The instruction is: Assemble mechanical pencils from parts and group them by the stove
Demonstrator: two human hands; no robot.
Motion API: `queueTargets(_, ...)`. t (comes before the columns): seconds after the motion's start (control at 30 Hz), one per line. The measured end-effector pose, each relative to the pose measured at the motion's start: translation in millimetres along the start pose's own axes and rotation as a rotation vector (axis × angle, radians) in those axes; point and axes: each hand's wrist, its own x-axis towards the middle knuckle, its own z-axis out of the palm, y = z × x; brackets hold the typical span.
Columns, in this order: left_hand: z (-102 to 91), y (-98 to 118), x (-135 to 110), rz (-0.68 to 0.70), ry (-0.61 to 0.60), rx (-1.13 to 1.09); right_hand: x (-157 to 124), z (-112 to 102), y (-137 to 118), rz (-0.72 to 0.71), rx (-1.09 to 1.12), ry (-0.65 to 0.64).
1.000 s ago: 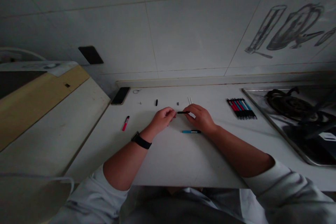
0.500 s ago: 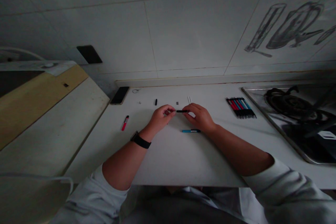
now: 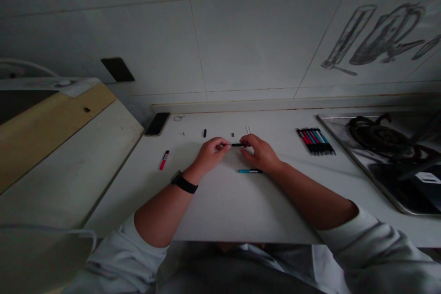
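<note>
A slim black pen part [image 3: 237, 144] lies level between my two hands, just above the counter. At its left end, my left hand [image 3: 212, 152] is closed in a pinch of thumb and fingertips. The fingers of my right hand [image 3: 261, 153] grip the other end, partly covering it. Under my right hand rests a blue pen barrel [image 3: 248, 171] with a dark end. A red pen barrel [image 3: 164, 160] with a black tip lies to the left. Beyond my hands are a short black piece [image 3: 205, 132], small dark bits [image 3: 232, 134] and two thin white sticks [image 3: 248, 129].
Several red, blue and black pens [image 3: 315, 141] lie in a row at the right, beside the gas stove [image 3: 386, 147]. A phone [image 3: 157, 124], a thin ring [image 3: 178, 118] and a tiny metal piece [image 3: 183, 133] are at the back left. A cabinet [image 3: 79, 147] borders the left side.
Both hands keep almost the same place around the black pen part. My right thumb has dropped slightly away from the right fingers. The pieces on the counter stay put.
</note>
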Motion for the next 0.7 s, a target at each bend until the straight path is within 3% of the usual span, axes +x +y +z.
queueTargets(0.7, 0.7, -6.0, 1.1, 0.038, -0.018, 0.079, 2.1, -3.0, 1.2, -0.023, -0.015, -0.030)
